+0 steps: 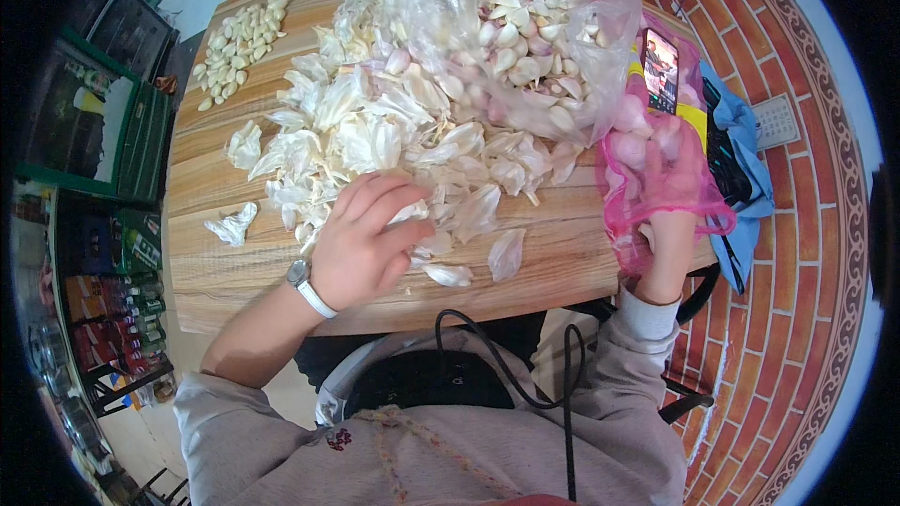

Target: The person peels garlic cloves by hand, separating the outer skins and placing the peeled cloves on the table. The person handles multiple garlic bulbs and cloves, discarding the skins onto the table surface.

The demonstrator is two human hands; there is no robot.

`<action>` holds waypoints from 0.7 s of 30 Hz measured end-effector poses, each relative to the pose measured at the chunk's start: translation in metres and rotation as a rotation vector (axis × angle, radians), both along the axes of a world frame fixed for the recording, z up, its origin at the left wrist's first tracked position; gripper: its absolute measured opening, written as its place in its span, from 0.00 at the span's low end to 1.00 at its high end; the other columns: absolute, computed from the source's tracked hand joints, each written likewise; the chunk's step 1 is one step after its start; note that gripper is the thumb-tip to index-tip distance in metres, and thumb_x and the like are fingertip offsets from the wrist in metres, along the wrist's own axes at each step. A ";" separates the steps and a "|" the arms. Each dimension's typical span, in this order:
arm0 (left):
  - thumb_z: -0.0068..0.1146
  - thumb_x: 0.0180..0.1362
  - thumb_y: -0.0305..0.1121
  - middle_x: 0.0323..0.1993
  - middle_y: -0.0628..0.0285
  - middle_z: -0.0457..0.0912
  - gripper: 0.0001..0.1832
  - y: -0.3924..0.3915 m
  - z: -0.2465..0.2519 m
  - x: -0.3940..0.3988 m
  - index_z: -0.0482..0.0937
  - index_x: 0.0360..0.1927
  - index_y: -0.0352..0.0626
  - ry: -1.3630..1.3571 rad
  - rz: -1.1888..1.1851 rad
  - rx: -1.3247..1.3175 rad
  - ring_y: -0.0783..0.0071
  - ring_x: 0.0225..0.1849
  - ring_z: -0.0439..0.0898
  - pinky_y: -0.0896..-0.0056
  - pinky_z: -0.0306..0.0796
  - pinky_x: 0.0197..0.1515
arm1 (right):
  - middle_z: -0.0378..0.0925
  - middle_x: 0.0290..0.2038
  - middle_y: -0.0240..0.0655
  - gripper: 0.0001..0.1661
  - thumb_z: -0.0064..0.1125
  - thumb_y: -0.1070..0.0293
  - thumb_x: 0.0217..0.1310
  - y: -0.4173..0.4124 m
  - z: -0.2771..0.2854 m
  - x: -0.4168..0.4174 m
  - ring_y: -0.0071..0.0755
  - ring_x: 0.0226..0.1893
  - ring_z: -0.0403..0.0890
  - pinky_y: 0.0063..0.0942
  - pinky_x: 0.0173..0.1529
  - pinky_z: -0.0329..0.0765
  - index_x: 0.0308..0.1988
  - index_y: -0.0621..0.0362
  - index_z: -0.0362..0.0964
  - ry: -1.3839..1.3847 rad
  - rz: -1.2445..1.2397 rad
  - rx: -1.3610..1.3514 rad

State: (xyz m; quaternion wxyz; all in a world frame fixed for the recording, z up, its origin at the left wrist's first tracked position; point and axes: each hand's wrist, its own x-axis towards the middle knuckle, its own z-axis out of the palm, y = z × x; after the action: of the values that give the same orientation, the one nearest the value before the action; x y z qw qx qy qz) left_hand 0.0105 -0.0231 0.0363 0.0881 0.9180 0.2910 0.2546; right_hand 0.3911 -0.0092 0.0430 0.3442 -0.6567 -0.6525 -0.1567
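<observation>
My left hand [369, 235], a watch on its wrist, rests palm down at the near edge of a heap of garlic skins [365, 144]. Its bent fingers are apart, and no object shows in its grasp. My right hand [671, 176] reaches inside a pink mesh bag [619, 214] that holds whole garlic bulbs [631, 147]. Through the netting I cannot tell whether those fingers grip a bulb. Behind the skins, a clear plastic bag [443, 7] lies open around many unpeeled garlic cloves [524, 42]. Peeled cloves [242, 42] form a separate pile at the far left.
All this lies on a wood-grain table [232, 281]. A lit phone [661, 72] leans on the mesh bag. Beside the table's right edge hangs a blue bag or cloth [749, 176], near a brick-patterned wall [794, 281]. A black cable [568, 407] runs before my body. Shelves with bottles [144, 309] stand left.
</observation>
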 end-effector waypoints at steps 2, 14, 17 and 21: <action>0.58 0.36 0.30 0.50 0.58 0.71 0.18 -0.001 0.002 0.001 0.78 0.36 0.47 0.027 0.019 -0.037 0.57 0.54 0.68 0.54 0.61 0.57 | 0.72 0.47 0.42 0.20 0.55 0.73 0.56 0.000 0.002 0.000 0.40 0.48 0.73 0.32 0.51 0.70 0.50 0.61 0.66 0.302 0.020 -0.141; 0.58 0.43 0.36 0.52 0.64 0.71 0.16 -0.010 -0.002 0.006 0.79 0.40 0.57 -0.009 -0.112 0.076 0.63 0.57 0.66 0.52 0.53 0.61 | 0.75 0.43 0.40 0.12 0.55 0.79 0.53 -0.048 0.004 -0.013 0.37 0.43 0.76 0.28 0.46 0.72 0.41 0.62 0.75 0.182 -0.174 0.035; 0.56 0.45 0.35 0.50 0.70 0.74 0.14 -0.014 -0.016 0.005 0.80 0.38 0.58 0.013 -0.317 0.108 0.69 0.57 0.68 0.55 0.52 0.62 | 0.77 0.37 0.37 0.11 0.58 0.80 0.52 -0.064 -0.006 -0.024 0.32 0.37 0.77 0.24 0.41 0.74 0.39 0.63 0.75 0.306 -0.195 0.102; 0.54 0.47 0.32 0.47 0.75 0.77 0.13 -0.017 -0.018 0.012 0.81 0.37 0.58 0.090 -0.380 0.038 0.74 0.56 0.70 0.58 0.53 0.62 | 0.74 0.31 0.37 0.08 0.59 0.78 0.53 -0.091 -0.005 -0.031 0.28 0.32 0.75 0.21 0.37 0.73 0.37 0.66 0.74 0.253 -0.244 0.138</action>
State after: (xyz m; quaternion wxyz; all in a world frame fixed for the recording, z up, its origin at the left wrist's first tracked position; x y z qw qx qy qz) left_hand 0.0222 -0.0399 0.0181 0.1040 0.9684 0.1112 0.1977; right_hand 0.3603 -0.1003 0.0378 0.4463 -0.7202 -0.5072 -0.1579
